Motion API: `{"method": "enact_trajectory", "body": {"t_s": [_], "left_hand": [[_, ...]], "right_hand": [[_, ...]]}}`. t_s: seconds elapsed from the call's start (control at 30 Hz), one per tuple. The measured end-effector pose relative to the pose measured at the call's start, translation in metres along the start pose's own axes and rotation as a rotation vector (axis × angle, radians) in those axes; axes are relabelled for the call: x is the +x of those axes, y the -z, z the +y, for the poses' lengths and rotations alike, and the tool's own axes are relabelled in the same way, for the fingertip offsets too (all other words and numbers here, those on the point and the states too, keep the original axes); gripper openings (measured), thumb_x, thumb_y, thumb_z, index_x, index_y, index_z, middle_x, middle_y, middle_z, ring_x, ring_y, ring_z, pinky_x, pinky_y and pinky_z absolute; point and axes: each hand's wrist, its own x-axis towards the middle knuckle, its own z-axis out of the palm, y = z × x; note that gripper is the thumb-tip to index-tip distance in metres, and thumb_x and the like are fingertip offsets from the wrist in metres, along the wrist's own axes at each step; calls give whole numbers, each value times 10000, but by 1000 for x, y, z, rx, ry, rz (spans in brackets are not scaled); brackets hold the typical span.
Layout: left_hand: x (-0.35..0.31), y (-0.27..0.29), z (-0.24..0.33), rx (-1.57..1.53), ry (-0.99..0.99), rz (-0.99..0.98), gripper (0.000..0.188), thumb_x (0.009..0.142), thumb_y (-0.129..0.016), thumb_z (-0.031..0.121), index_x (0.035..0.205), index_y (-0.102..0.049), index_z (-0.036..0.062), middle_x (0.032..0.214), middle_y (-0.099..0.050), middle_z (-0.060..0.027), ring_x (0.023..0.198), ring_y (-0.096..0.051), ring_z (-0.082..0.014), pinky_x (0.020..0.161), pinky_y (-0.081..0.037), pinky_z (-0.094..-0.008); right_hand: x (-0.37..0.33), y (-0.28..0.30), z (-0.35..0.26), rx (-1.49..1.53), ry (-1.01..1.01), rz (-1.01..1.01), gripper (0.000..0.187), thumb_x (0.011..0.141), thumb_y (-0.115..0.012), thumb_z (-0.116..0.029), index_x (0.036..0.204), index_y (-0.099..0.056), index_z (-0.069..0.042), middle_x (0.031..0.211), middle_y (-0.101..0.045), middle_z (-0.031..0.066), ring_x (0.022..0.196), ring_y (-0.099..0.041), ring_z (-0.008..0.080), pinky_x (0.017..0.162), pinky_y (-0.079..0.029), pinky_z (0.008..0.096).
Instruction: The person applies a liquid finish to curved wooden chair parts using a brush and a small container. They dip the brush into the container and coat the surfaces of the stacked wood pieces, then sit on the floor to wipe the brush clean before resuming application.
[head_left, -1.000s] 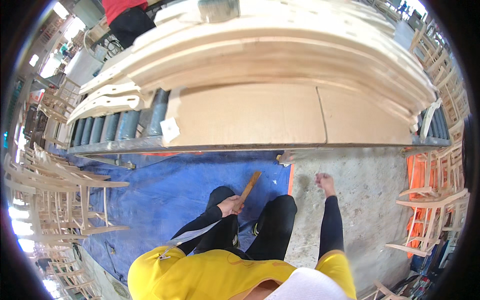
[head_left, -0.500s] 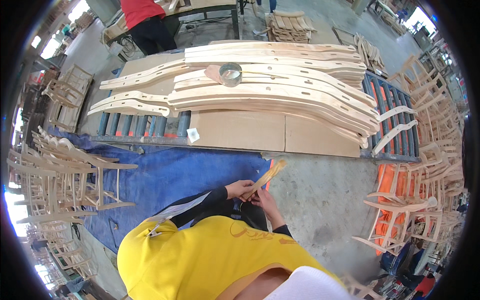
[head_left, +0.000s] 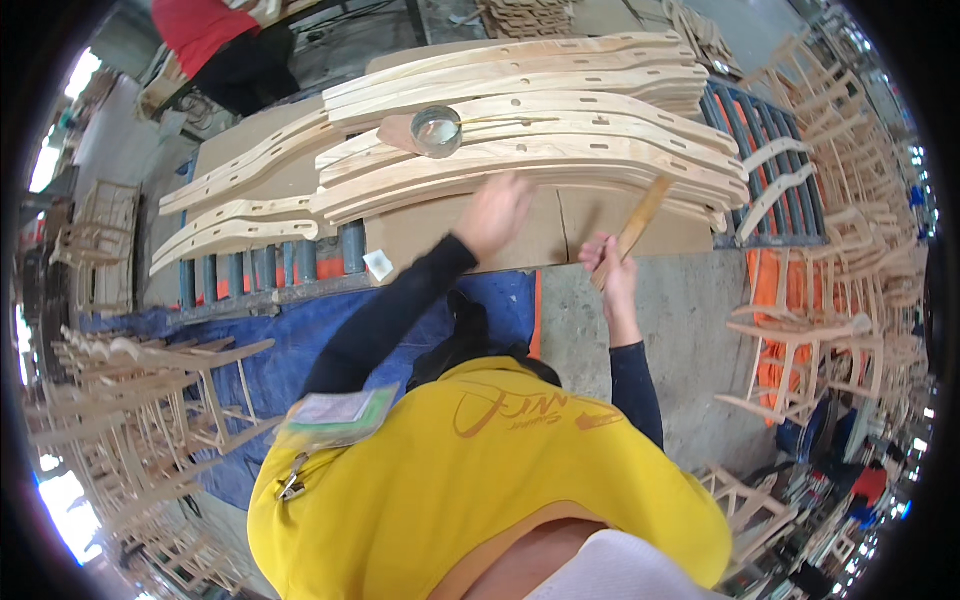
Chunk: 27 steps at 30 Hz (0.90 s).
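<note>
My right hand (head_left: 613,275) is closed around the lower end of a flat golden-brown strip (head_left: 644,215), whose exact kind I cannot make out. The strip tilts up to the right, its far end in front of the right part of the stacked wooden pieces. My left hand (head_left: 497,215) reaches over the cardboard at the near edge of the stack, smeared by motion, so its fingers cannot be read. Long curved, slotted wooden pieces (head_left: 520,172) lie stacked across the table. On them sits a round container (head_left: 437,131) with a thin stick (head_left: 515,121) beside it.
Cardboard (head_left: 530,225) covers part of a roller table (head_left: 240,275). A small white piece (head_left: 378,264) lies at its near edge. Wooden chair frames stand at left (head_left: 190,370) and right (head_left: 800,350). A person in red (head_left: 195,35) is at the far left. A blue sheet (head_left: 330,320) covers floor.
My hands, together on the strip before, have parted and moved forward. The right hand carries the strip to the right; the left has let go and reaches toward the stack. The view has shifted.
</note>
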Motion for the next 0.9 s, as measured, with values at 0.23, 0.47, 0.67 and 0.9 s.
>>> {"method": "enact_trajectory", "body": {"t_s": [0.23, 0.47, 0.67, 0.9], "left_hand": [[139, -46, -51, 742, -84, 25, 144, 889, -570, 109, 991, -637, 32, 1013, -637, -155, 1001, -602, -302, 849, -476, -418], [152, -46, -60, 471, 22, -15, 185, 905, -529, 118, 1049, -599, 26, 1041, -622, -167, 1014, -598, -320, 873, -484, -449], [168, 81, -71, 86, -104, 321, 235, 810, -559, 3, 1028, -642, -18, 1010, -640, -211, 1028, -599, -382, 885, -508, -438], [93, 181, -213, 426, 482, 63, 271, 892, -624, 295, 908, -675, 29, 860, -709, -179, 820, -687, -335, 742, -522, -415]], "right_hand": [[-1, -36, -25, 166, 92, 150, 401, 1079, -449, -339, 1231, -587, 6, 961, -702, 105, 812, -677, 164, 709, -541, 280], [14, -37, -20, 141, -11, 89, 386, 1078, -451, -330, 1239, -571, 0, 982, -699, 104, 827, -674, 170, 717, -549, 303], [49, -27, -40, 178, -25, -4, 382, 1074, -460, -338, 1238, -572, -12, 994, -699, 110, 857, -676, 175, 730, -560, 311], [68, -23, -47, 162, -39, -97, 372, 1072, -467, -334, 1234, -576, -17, 988, -701, 110, 844, -680, 178, 718, -562, 311]]}}
